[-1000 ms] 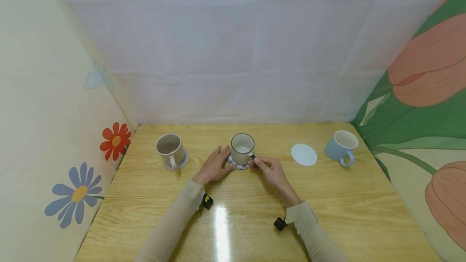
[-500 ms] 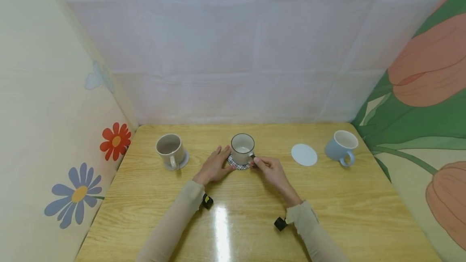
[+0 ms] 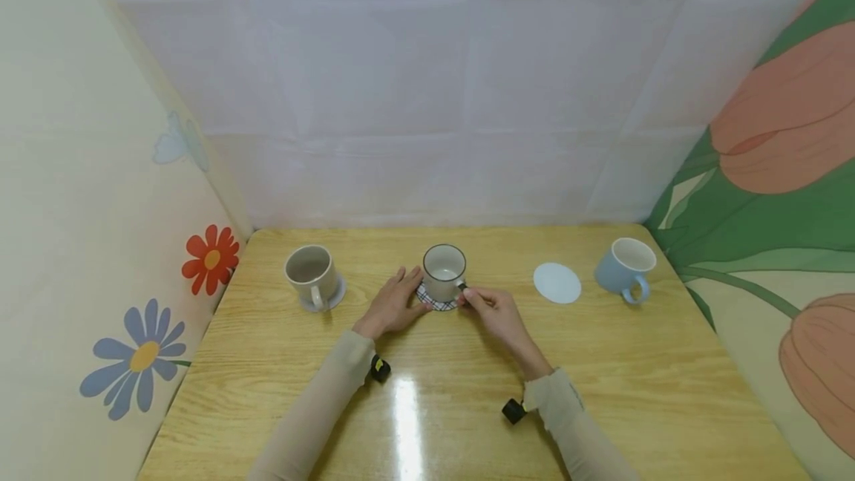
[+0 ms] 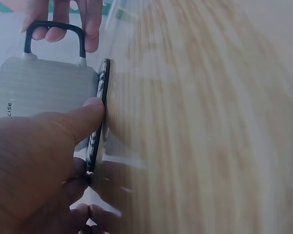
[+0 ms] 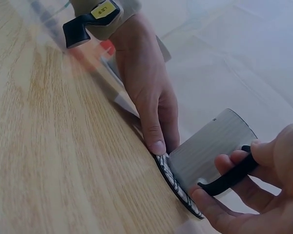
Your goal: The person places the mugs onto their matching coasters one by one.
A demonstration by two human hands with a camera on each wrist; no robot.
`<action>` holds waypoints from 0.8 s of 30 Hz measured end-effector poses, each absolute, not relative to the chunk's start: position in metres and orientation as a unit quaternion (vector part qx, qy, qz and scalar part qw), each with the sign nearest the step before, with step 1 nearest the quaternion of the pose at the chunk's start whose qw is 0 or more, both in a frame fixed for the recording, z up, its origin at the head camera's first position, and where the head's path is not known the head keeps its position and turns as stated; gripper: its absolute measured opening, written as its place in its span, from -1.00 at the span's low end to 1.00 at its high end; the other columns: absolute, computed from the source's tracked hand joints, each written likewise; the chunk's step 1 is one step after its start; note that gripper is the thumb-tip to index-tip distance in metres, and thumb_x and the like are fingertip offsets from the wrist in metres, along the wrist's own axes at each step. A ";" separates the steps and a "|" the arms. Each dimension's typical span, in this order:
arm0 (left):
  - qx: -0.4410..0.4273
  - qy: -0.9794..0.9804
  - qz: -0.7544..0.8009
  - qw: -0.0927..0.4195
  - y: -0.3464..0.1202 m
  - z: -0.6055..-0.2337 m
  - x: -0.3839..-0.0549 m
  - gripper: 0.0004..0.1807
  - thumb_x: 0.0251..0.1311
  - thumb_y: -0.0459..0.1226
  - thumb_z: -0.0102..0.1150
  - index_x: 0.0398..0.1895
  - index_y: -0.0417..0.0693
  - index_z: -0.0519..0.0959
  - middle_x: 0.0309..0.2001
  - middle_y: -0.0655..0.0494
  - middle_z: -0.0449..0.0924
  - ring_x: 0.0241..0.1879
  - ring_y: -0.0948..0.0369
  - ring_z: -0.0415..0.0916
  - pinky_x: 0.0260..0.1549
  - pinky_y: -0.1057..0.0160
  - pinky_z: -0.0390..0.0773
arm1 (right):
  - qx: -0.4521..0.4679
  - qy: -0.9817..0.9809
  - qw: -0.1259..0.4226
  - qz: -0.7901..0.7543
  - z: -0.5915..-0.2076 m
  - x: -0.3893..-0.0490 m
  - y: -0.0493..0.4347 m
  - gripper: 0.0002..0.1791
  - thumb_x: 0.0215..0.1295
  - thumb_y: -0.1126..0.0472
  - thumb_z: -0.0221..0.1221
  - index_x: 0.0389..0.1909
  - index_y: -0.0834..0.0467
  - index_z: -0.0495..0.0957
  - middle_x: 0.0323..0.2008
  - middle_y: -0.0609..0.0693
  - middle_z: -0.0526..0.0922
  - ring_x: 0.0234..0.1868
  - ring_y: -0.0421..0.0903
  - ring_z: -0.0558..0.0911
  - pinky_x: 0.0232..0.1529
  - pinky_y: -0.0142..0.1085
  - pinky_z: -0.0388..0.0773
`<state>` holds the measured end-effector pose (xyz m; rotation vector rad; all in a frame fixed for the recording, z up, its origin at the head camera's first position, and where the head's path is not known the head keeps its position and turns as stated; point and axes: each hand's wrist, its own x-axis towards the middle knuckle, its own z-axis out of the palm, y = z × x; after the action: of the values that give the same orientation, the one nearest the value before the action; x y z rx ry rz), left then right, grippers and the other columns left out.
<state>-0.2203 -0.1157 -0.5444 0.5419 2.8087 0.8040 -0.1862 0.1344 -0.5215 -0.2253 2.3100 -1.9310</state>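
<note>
A white enamel-style mug [image 3: 443, 282] with a dark rim and black handle stands upright on a round black-and-white checked coaster [image 3: 438, 305]. My right hand [image 3: 494, 314] grips the handle [image 5: 229, 178], thumb on one side and fingers curled through it. On the coaster's left side my left hand [image 3: 392, 306] lies low, fingers extended and thumb spread. Its thumb [image 4: 90, 113] touches the coaster's edge in the left wrist view, while its other fingertips sit lower along the rim, partly hidden.
To the left, a beige mug [image 3: 312, 273] stands on a grey coaster [image 3: 341, 289]. A pale blue coaster [image 3: 557, 283] lies on the wooden table [image 3: 454, 392] at the right, and a light blue mug [image 3: 621, 269] is beside it. A white cloth backdrop [image 3: 401, 110] rises behind.
</note>
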 end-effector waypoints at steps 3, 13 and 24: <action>0.183 0.941 0.273 0.082 -0.116 -0.544 -0.220 -0.11 0.46 0.03 0.29 0.70 -0.10 0.17 0.71 -0.08 0.09 0.71 -0.22 -0.09 0.68 -0.24 -0.04 | -0.075 0.760 0.064 -0.642 -0.521 -0.186 0.135 -0.68 0.65 0.28 0.12 -0.01 0.50 0.71 0.00 0.41 0.77 0.10 0.26 0.76 0.19 -0.04 0.75; 0.185 0.939 0.282 0.075 -0.115 -0.539 -0.221 -0.12 0.42 0.02 0.36 0.67 -0.08 0.24 0.67 -0.14 0.15 0.68 -0.26 -0.03 0.66 -0.26 0.01 | -0.101 0.760 0.100 -0.634 -0.516 -0.186 0.140 -0.65 0.68 0.28 0.07 0.06 0.53 0.64 0.07 0.46 0.71 0.21 0.35 0.69 0.28 0.02 0.68; 0.161 0.932 0.318 0.068 -0.114 -0.530 -0.219 -0.19 0.33 -0.09 0.47 0.59 0.01 0.37 0.58 -0.11 0.38 0.64 -0.24 0.14 0.62 -0.29 0.13 | -0.122 0.750 0.125 -0.638 -0.512 -0.186 0.143 -0.62 0.69 0.28 0.04 0.16 0.58 0.55 0.15 0.53 0.64 0.28 0.42 0.63 0.32 0.04 0.64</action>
<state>-0.2194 -0.1136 -0.5299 0.4847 2.8080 0.9575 -0.1861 0.1434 -0.5125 -0.3545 2.1868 -1.8581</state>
